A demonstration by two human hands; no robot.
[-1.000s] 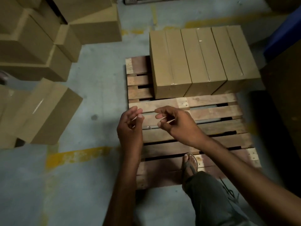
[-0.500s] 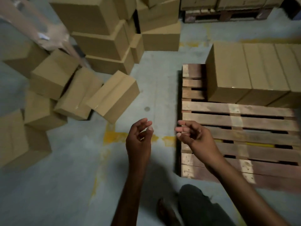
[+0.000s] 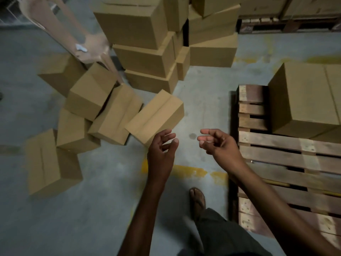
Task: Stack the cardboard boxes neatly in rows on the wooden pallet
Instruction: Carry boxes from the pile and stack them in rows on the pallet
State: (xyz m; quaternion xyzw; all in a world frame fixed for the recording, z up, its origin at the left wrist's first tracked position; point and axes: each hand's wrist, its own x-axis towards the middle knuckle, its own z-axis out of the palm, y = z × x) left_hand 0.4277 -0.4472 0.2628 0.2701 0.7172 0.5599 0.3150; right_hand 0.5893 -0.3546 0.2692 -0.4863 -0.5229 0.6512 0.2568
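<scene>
Both hands empty, turned from the pallet toward the loose boxes.

The left grip (image 3: 162, 150) and right grip (image 3: 219, 145), released with fingers loosely curled, now hang over the grey concrete floor (image 3: 103, 182) instead of the slatted wooden pallet (image 3: 276, 157). The pallet has slid to the right edge, its row of brown cardboard boxes (image 3: 302, 100) at the far end. A tilted brown cardboard box (image 3: 156, 115) lies just beyond the left fingers; whether they touch it cannot be told.
</scene>
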